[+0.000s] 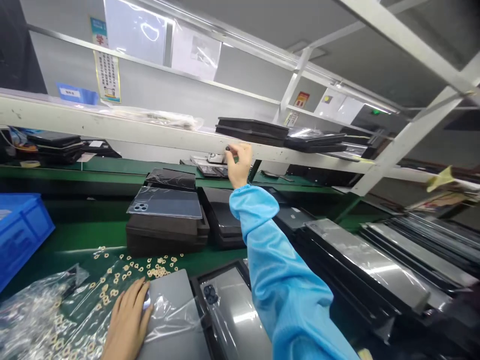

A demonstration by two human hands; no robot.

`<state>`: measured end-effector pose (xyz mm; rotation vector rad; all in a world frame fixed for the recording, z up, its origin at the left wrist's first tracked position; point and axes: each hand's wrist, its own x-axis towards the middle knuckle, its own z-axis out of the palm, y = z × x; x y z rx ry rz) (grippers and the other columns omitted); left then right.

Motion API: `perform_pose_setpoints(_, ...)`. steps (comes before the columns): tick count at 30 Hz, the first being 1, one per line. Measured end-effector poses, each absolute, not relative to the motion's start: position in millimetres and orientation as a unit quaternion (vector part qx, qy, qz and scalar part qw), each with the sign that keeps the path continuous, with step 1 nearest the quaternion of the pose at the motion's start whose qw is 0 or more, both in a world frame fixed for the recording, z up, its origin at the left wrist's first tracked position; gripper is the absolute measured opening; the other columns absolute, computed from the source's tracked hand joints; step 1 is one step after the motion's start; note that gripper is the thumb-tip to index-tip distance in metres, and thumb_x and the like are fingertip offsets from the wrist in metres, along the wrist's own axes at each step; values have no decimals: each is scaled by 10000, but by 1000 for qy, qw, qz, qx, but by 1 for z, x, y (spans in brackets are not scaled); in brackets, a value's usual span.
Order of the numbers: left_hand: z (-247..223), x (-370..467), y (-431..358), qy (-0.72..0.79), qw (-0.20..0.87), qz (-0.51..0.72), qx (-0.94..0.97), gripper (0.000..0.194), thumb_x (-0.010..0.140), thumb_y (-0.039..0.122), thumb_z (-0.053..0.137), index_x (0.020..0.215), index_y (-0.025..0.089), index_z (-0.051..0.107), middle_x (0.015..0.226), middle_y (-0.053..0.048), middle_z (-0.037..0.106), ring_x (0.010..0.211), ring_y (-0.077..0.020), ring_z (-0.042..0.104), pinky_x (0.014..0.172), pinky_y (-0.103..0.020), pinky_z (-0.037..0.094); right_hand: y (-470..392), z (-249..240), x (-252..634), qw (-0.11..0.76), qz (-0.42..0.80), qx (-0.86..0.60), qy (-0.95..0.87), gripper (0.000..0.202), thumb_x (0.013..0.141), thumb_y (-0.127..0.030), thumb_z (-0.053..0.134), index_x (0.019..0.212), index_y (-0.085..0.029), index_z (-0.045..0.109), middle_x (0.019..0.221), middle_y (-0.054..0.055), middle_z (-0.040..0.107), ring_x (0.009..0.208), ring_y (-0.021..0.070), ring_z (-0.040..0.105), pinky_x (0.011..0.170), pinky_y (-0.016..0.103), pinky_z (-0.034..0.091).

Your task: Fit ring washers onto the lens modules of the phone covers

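Observation:
My right hand (240, 162), in a blue sleeve (285, 270), is raised to the front edge of the white shelf beam (150, 131). Its thumb and index finger pinch a small dark round piece at the beam. Low in the view, my left hand (129, 317) lies with its fingers spread on the left edge of a grey panel (176, 305) partly covered by clear film. Right of that panel sits a silver panel with a camera cutout (236, 310) in a black tray. Small beige rings (159, 270) are scattered beyond my left hand.
Stacked black trays with a blue-grey panel (165, 202) stand behind. A blue bin (24, 232) is at the left, crumpled clear plastic (33, 310) below it. More film-covered panels (367, 260) lie right; dark trays (251, 131) rest on the shelf.

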<state>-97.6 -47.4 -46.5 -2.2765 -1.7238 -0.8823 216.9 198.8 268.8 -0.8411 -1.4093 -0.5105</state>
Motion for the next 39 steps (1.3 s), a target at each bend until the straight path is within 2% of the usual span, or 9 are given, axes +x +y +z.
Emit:
perform_pose_setpoints(4, -46, -93, -83, -563, 130, -304, -757, 459, 942, 350, 425, 1371, 190, 460, 1410, -111, 540, 1289, -281, 495, 1025, -468, 395, 203, 266, 223, 674, -201, -359, -614, 62, 870, -226, 594, 848, -171, 613, 875, 44, 501, 886, 184, 546, 813, 355, 495)
perform_pose_setpoints(7, -36, -82, -103, -577, 113, -280, -759, 444, 947, 307, 417, 1367, 171, 465, 1435, -130, 516, 1329, -297, 461, 1020, -467, 386, 196, 275, 223, 698, -142, -361, -601, 179, 875, -195, 600, 724, -207, 505, 766, -5, 467, 782, 140, 507, 822, 342, 476)
perform_pose_setpoints(12, -30, -74, -115, -612, 51, -234, -754, 438, 947, 301, 445, 1362, 170, 490, 1501, -133, 443, 1382, -294, 408, 1120, -493, 284, 111, 247, 176, 719, 11, -330, -611, 159, 970, -240, 463, 814, -253, 437, 812, -5, 512, 704, 99, 548, 639, 250, 472)
perform_pose_setpoints(18, -28, -71, -122, -625, 20, -212, -751, 457, 929, 275, 477, 1375, 178, 492, 1532, -118, 399, 1411, -288, 365, 1125, -481, 304, -25, 102, 99, 367, 506, -300, -721, 77, 912, -250, 584, 984, -252, 554, 907, 7, 605, 698, 119, 629, 626, 283, 558)
perform_pose_setpoints(22, -24, -70, -121, -626, 14, -206, -752, 444, 929, 287, 479, 1357, 174, 507, 1511, -121, 428, 1393, -296, 387, 1109, -486, 323, -8, 32, 78, 272, 501, -348, -744, 129, 934, -278, 464, 860, -206, 542, 822, -3, 576, 625, 100, 591, 634, 264, 518)
perform_pose_setpoints(27, -21, -68, -120, -625, 4, -215, -751, 434, 937, 286, 473, 1354, 169, 502, 1504, -126, 435, 1386, -300, 392, 1091, -474, 331, 23, 10, 61, 282, 440, -381, -762, 236, 920, -269, 487, 693, -211, 516, 696, -20, 514, 699, 132, 516, 738, 287, 431)
perform_pose_setpoints(33, -16, -82, -113, -612, -43, -264, -745, 393, 935, 274, 495, 1314, 170, 505, 1424, -133, 513, 1359, -292, 412, 1138, -485, 249, 16, 4, 58, 311, 488, -340, -741, 171, 916, -311, 561, 873, -224, 701, 819, 14, 587, 761, 145, 558, 725, 296, 479)
perform_pose_setpoints(36, -4, -96, -102, -644, -86, -317, -691, 237, 942, 291, 512, 1149, 185, 558, 1129, -88, 650, 1119, -248, 560, 1020, -443, 342, 8, 7, 64, 292, 564, -259, -727, 194, 928, -302, 578, 1051, -245, 717, 919, 31, 580, 852, 149, 589, 796, 315, 524)
perform_pose_setpoints(39, 8, -102, -90, -644, -172, -332, -668, 161, 939, 355, 525, 896, 206, 569, 766, 24, 603, 746, -159, 563, 804, -349, 374, 1, 8, 66, 280, 562, -218, -747, 259, 961, -264, 532, 1177, -255, 674, 1010, 49, 593, 978, 164, 587, 899, 344, 520)
